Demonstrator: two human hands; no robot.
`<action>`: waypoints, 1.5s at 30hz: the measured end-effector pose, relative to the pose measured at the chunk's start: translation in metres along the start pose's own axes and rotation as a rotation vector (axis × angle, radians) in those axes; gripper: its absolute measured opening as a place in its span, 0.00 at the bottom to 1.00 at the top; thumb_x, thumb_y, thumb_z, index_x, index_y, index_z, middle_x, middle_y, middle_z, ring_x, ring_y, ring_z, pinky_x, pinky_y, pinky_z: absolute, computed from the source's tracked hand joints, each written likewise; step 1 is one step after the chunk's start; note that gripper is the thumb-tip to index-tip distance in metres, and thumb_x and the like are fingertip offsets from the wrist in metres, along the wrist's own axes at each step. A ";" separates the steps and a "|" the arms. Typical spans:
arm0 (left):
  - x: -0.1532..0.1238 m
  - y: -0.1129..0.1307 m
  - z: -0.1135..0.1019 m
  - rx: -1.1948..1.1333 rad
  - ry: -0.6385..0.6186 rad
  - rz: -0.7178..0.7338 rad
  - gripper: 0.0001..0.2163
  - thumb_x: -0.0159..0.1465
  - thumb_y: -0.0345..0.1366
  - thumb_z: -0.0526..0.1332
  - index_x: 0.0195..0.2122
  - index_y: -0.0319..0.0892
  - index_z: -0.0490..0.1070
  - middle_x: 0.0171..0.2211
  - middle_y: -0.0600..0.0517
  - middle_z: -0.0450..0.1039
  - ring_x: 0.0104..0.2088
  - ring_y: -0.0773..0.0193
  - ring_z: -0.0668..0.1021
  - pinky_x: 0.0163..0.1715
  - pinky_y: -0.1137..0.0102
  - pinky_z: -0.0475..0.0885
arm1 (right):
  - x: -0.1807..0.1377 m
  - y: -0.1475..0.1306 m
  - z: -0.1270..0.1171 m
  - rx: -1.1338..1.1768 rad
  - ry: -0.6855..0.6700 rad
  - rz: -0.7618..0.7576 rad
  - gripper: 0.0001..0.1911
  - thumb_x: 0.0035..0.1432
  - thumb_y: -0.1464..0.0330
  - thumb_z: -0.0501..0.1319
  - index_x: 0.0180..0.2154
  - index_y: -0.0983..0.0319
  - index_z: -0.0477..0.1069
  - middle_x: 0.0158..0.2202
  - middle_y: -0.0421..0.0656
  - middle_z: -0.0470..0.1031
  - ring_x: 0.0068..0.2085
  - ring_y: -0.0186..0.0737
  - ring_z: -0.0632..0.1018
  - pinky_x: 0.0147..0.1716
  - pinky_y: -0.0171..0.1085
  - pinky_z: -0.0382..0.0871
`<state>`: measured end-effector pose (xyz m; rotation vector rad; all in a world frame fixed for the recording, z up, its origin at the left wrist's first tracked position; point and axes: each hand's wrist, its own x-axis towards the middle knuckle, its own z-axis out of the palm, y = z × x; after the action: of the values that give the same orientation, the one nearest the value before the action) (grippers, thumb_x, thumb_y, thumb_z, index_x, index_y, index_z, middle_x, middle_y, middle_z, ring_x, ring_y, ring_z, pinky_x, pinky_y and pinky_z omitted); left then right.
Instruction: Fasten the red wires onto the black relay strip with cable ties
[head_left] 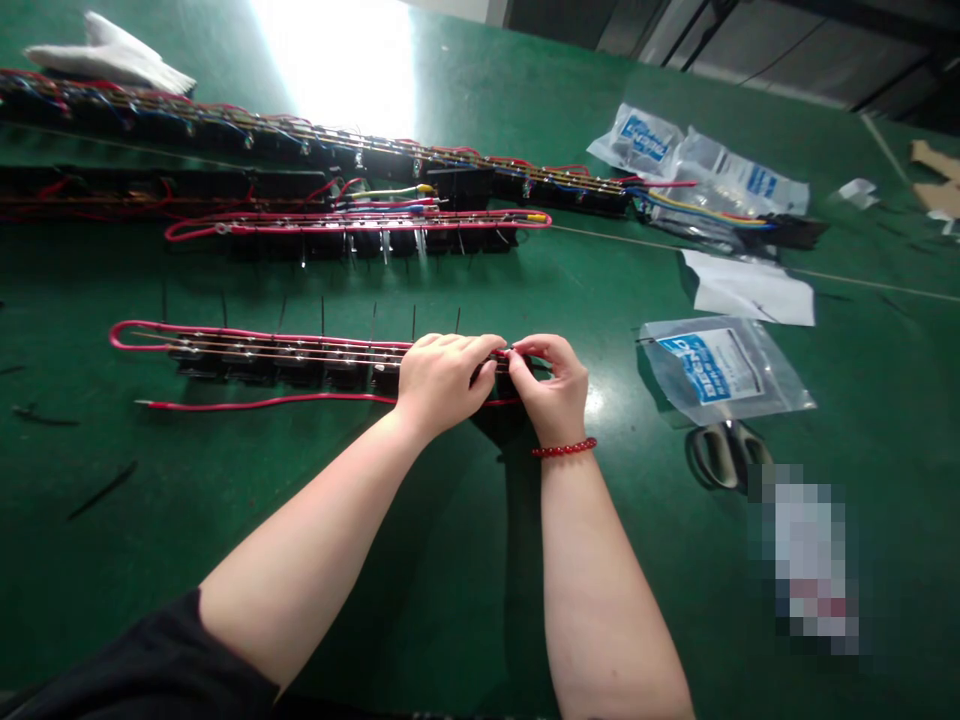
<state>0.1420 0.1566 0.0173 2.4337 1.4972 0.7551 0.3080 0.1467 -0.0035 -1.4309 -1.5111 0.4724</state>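
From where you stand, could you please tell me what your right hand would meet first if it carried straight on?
Your right hand would probably meet the red wire first, though depth is unclear.

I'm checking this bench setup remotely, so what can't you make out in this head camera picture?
Head view:
The left hand and right hand hide what their fingers pinch at the end of the black block row.
A pixelated patch blurs an object and covers part of the scissors.
The plastic bag's small print is unreadable.
The left edge cuts off the upper wired rows.
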 end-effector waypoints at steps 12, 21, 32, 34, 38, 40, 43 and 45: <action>0.000 0.000 0.000 0.005 -0.012 0.004 0.13 0.67 0.38 0.55 0.49 0.50 0.75 0.45 0.52 0.81 0.43 0.58 0.81 0.45 0.63 0.69 | 0.000 0.001 0.000 -0.003 -0.003 -0.006 0.02 0.57 0.67 0.63 0.34 0.56 0.73 0.35 0.39 0.77 0.38 0.39 0.78 0.42 0.42 0.76; 0.000 -0.001 0.001 0.019 -0.005 0.012 0.13 0.67 0.39 0.55 0.49 0.50 0.75 0.45 0.53 0.81 0.43 0.58 0.81 0.45 0.64 0.69 | 0.000 0.001 0.000 -0.020 -0.008 -0.012 0.01 0.57 0.67 0.62 0.34 0.56 0.73 0.35 0.39 0.77 0.38 0.39 0.78 0.42 0.42 0.76; 0.001 -0.001 0.000 0.020 -0.004 0.022 0.12 0.67 0.38 0.55 0.49 0.50 0.75 0.45 0.52 0.81 0.43 0.57 0.80 0.43 0.63 0.68 | 0.000 0.000 0.000 -0.024 -0.009 -0.009 0.01 0.57 0.67 0.62 0.34 0.56 0.73 0.34 0.39 0.77 0.38 0.39 0.78 0.42 0.42 0.74; 0.001 -0.001 0.000 0.016 0.000 0.026 0.12 0.68 0.38 0.55 0.49 0.50 0.75 0.45 0.53 0.81 0.43 0.57 0.80 0.44 0.63 0.68 | 0.000 0.000 0.000 -0.019 -0.011 -0.010 0.01 0.57 0.68 0.63 0.34 0.56 0.73 0.34 0.39 0.77 0.38 0.39 0.78 0.42 0.41 0.74; 0.000 -0.001 0.000 0.016 0.003 0.027 0.12 0.68 0.39 0.55 0.48 0.50 0.75 0.44 0.53 0.81 0.43 0.58 0.80 0.43 0.64 0.68 | 0.001 0.000 0.001 -0.006 -0.004 -0.018 0.01 0.57 0.68 0.63 0.34 0.57 0.73 0.34 0.39 0.77 0.38 0.39 0.78 0.41 0.41 0.73; 0.000 -0.001 0.000 0.021 0.004 0.030 0.12 0.68 0.39 0.55 0.48 0.50 0.75 0.44 0.54 0.81 0.42 0.58 0.80 0.43 0.64 0.68 | 0.001 0.000 0.001 -0.006 -0.002 -0.021 0.01 0.56 0.68 0.63 0.33 0.57 0.73 0.34 0.39 0.77 0.38 0.39 0.77 0.41 0.41 0.73; 0.000 -0.002 0.001 0.023 0.013 0.034 0.12 0.68 0.39 0.55 0.48 0.50 0.75 0.44 0.54 0.81 0.42 0.58 0.80 0.43 0.64 0.68 | 0.001 0.000 0.001 -0.004 0.001 -0.023 0.01 0.56 0.69 0.63 0.33 0.57 0.73 0.34 0.38 0.77 0.37 0.39 0.77 0.41 0.41 0.73; 0.000 -0.002 0.002 0.022 0.018 0.035 0.12 0.68 0.39 0.55 0.48 0.50 0.75 0.44 0.54 0.81 0.42 0.58 0.80 0.43 0.64 0.68 | 0.001 0.000 0.001 -0.002 0.004 -0.021 0.02 0.56 0.69 0.63 0.33 0.56 0.73 0.34 0.38 0.77 0.37 0.39 0.77 0.41 0.41 0.73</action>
<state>0.1413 0.1577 0.0152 2.4825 1.4804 0.7729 0.3070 0.1478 -0.0038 -1.4149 -1.5226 0.4555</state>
